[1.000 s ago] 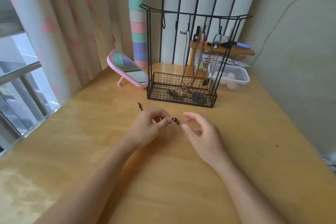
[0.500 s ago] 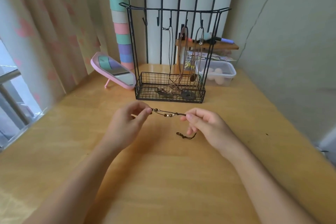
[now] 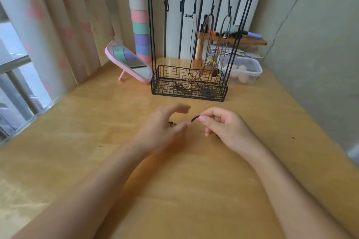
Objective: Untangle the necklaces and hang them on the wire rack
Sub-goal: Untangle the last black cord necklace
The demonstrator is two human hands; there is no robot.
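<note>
**Asker:** Where are my hands?

**Describer:** Both are over the surface (image 3: 184, 190), in front of the rack (image 3: 189, 85), close together but not touching. Your right hand (image 3: 229, 128) is in front of the rack's middle. Its fingers are curled, and thumb and forefinger pinch a dark necklace (image 3: 195, 118). Your left hand (image 3: 161, 128) is in front of the rack's left half.

**Asker:** Does my left hand hold it too?

**Describer:** I cannot tell, because that hand is blurred. Its fingers are spread and lifted. Its thumb tip meets the short arc of cord that comes out of your right pinch. A few small beads (image 3: 172, 124) show in the gap under the left fingers.

**Asker:** And the rack itself?

**Describer:** It stands upright at the far side of the surface. It is a black wire frame with hooks along the top bar and a basket at the foot. Three hung necklaces (image 3: 208, 35) drop from hooks in its right half: one thin black, then two brown loops. Their lower ends lie in the basket.

**Asker:** What is around it?

**Describer:** A pink mirror (image 3: 129, 62) leans just left of the rack. A clear box (image 3: 242, 72) sits just behind its right end. A wooden shelf (image 3: 252, 41) shows behind the rack, and a striped column (image 3: 138, 21) rises behind its left corner.
</note>
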